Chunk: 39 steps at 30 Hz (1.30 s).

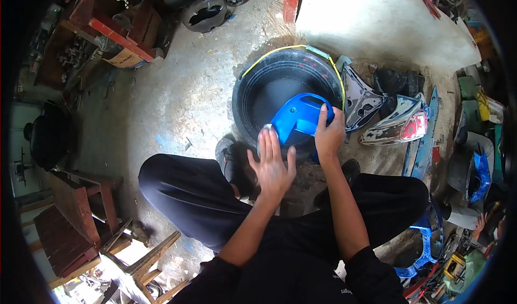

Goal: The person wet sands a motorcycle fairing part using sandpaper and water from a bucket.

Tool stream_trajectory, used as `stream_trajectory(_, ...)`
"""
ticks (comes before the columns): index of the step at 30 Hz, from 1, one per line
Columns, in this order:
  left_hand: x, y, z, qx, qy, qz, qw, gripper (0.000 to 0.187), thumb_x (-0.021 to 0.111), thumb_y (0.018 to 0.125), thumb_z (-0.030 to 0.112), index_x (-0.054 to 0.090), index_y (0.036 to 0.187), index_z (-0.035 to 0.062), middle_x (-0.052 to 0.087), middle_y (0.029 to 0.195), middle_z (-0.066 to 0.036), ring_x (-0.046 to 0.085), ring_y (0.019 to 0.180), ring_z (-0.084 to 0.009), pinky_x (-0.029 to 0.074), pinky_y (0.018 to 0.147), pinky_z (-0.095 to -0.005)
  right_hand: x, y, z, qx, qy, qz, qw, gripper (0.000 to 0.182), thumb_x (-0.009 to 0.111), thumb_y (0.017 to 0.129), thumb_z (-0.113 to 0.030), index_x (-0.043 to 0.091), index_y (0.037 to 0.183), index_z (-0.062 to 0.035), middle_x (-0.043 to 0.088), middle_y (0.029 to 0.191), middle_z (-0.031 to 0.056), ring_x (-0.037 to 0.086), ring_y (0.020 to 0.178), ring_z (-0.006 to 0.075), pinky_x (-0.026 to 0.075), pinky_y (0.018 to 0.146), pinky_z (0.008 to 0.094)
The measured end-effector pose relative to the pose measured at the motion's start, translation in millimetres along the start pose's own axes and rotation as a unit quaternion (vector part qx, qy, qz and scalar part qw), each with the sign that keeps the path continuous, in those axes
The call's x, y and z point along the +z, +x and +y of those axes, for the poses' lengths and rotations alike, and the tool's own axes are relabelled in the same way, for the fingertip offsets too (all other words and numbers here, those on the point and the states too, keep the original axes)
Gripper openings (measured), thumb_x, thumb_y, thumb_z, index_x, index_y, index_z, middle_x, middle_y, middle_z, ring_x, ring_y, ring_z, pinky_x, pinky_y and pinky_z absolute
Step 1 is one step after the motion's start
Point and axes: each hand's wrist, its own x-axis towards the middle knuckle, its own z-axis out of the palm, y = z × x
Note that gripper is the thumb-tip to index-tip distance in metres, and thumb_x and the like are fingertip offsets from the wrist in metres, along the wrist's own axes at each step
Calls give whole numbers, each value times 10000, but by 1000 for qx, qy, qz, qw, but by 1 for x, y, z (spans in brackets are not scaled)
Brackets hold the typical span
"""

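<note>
A glossy blue motorcycle fairing panel (299, 115) is tilted over a round black tub (240, 102) between my knees. My right hand (329, 134) grips the panel at its right end, thumb on the upper face. My left hand (273, 169) is at the panel's left edge, fingers stretched forward and thumb apart. Under its fingertips a small pale piece (267, 126) peeks out, mostly hidden, its kind unclear. Dark water (269, 96) lies in the tub, and a yellow cord (264, 61) runs along the rim.
Scuffed body panels (398, 123) lie on the floor right of the tub. More blue parts (428, 245) are at the lower right, near another person's hand (479, 224). A wooden bench (81, 210) stands at left, a red shelf (121, 35) at upper left. A grey ring-shaped part (204, 14) lies beyond.
</note>
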Motion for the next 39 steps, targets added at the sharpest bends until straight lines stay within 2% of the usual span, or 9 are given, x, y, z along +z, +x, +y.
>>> stream_trajectory(7, 18, 16, -13, 26, 14, 34, 999, 609, 606, 1006, 323, 471, 1521, 30, 549, 1525, -148, 512, 1428, -245, 245, 1164, -610, -2, 1, -2, 6, 56, 19, 998, 378, 585, 1052, -355, 666, 1029, 14, 702, 947, 196, 686, 851, 401, 528, 757, 488)
stream_trajectory(11, 12, 37, -12, -11, -8, 2, 1000, 484, 508, 1045, 142, 481, 1517, 40, 514, 1558, -142, 498, 1444, -234, 197, 1185, -612, -3, 8, 1, 41, 81, 12, 996, 388, 584, 1054, -361, 679, 1002, 12, 709, 914, 202, 696, 835, 384, 529, 757, 472)
stream_trajectory(16, -21, 42, -21, -17, -82, 46, 995, 493, 455, 1066, 79, 424, 1556, 34, 483, 1586, -130, 464, 1470, -245, 238, 1196, -554, -3, 17, 0, 108, 123, -47, 985, 409, 573, 1061, -364, 683, 981, 21, 722, 883, 212, 709, 832, 362, 533, 756, 449)
stream_trajectory(18, -41, 38, -20, -30, -102, 61, 992, 485, 451, 1070, 82, 428, 1552, 27, 481, 1592, -118, 455, 1476, -247, 245, 1198, -539, -2, 12, -2, 116, 140, -82, 980, 412, 565, 1063, -373, 687, 973, 11, 721, 882, 214, 707, 835, 373, 536, 764, 453)
stream_trajectory(20, -38, 24, -28, -27, -74, 42, 996, 500, 464, 1056, 79, 427, 1551, 22, 485, 1589, -115, 449, 1480, -246, 242, 1204, -533, 5, 4, -4, 40, 48, -62, 996, 412, 558, 1064, -379, 689, 970, 0, 723, 907, 213, 702, 852, 387, 537, 767, 463)
stream_trajectory(24, -20, -20, -21, 60, 104, -16, 993, 582, 579, 1005, 215, 442, 1545, 48, 446, 1610, -140, 412, 1501, -251, 255, 1198, -548, 3, 1, -11, 37, 38, -57, 997, 395, 543, 1067, -365, 677, 1010, 2, 716, 984, 203, 693, 898, 404, 535, 769, 487)
stream_trajectory(30, -13, 36, 3, 42, 47, 8, 998, 618, 572, 1016, 339, 442, 1536, 31, 420, 1621, -147, 388, 1507, -269, 312, 1172, -572, 3, 0, -10, 16, -14, -61, 998, 371, 533, 1067, -356, 661, 1028, -10, 701, 975, 201, 685, 902, 419, 533, 770, 512)
stream_trajectory(35, -18, -22, 9, 47, 15, -26, 998, 700, 552, 1014, 374, 360, 1585, 17, 371, 1644, -188, 326, 1547, -291, 184, 1202, -609, 4, 2, -10, 21, -15, -61, 998, 386, 526, 1065, -381, 656, 1024, -19, 697, 970, 198, 687, 909, 417, 535, 777, 520)
stream_trajectory(39, -19, 3, 2, 25, 40, -8, 999, 663, 509, 1045, 370, 360, 1582, 11, 372, 1641, -200, 326, 1545, -300, 183, 1189, -640, 1, -1, -13, 20, -17, -65, 998, 425, 554, 1044, -437, 643, 1050, -21, 692, 980, 191, 690, 904, 423, 539, 765, 528)
